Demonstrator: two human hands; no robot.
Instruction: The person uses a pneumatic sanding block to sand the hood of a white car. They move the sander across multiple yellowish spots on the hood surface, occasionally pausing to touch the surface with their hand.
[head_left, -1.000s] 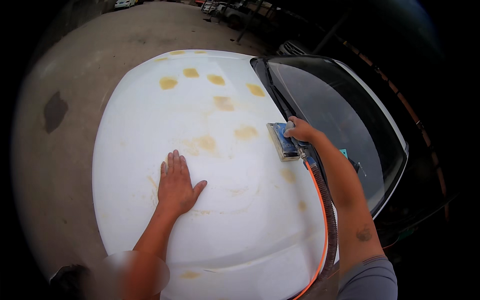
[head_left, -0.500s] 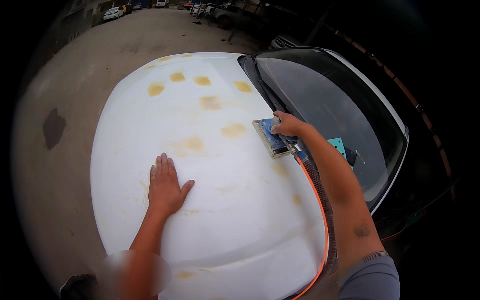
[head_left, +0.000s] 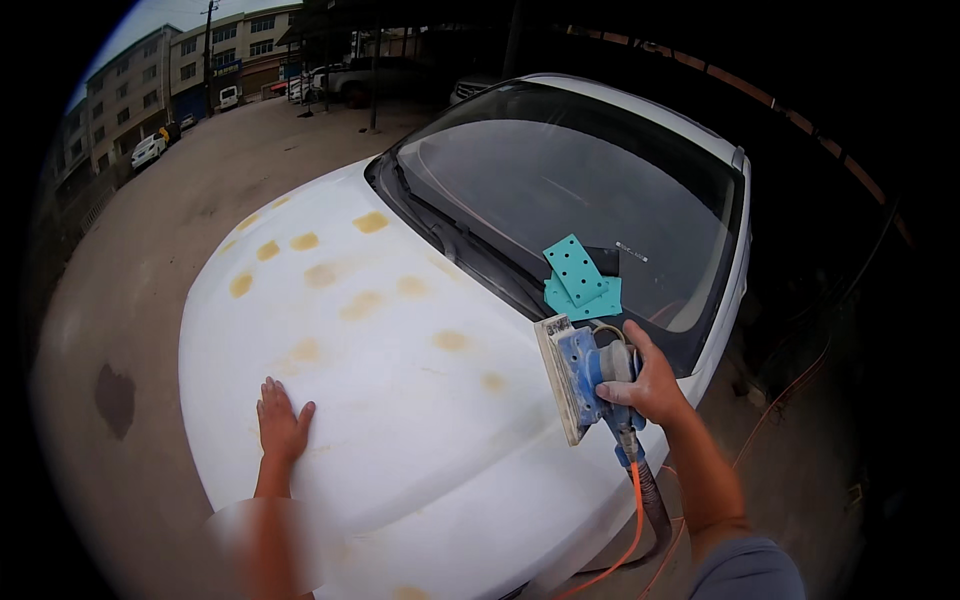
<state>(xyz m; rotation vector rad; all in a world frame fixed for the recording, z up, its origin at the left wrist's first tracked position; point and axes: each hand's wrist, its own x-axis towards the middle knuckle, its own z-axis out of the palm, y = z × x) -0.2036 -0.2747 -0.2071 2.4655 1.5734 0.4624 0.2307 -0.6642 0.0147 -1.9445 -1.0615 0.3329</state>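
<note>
My right hand (head_left: pixel 652 382) grips a blue air sander (head_left: pixel 582 372) with a rectangular pad, near the rear edge of the white car hood (head_left: pixel 410 450). The sander is tipped on its side, its pad facing left, and looks raised off the paint. An orange air hose (head_left: pixel 638 505) and a dark ribbed hose (head_left: pixel 656 515) trail from its rear end. Palm down, my left hand (head_left: pixel 284 425) lies flat on the hood's left part with fingers stretched out. Several yellowish patches (head_left: pixel 370 222) are scattered over the hood.
Turquoise perforated sanding sheets (head_left: pixel 577 270) and a small black item (head_left: pixel 604 260) lie at the base of the windshield (head_left: pixel 480 150). Wipers (head_left: pixel 430 215) run along its lower edge. Red hose (head_left: pixel 790 390) crosses the ground at right. Parked cars and buildings (head_left: pixel 130 85) stand far off.
My right hand has brought the sander nearer and tipped it from flat onto its side. The view has swung right and up, showing more windshield and the sanding sheets. My left hand stays flat.
</note>
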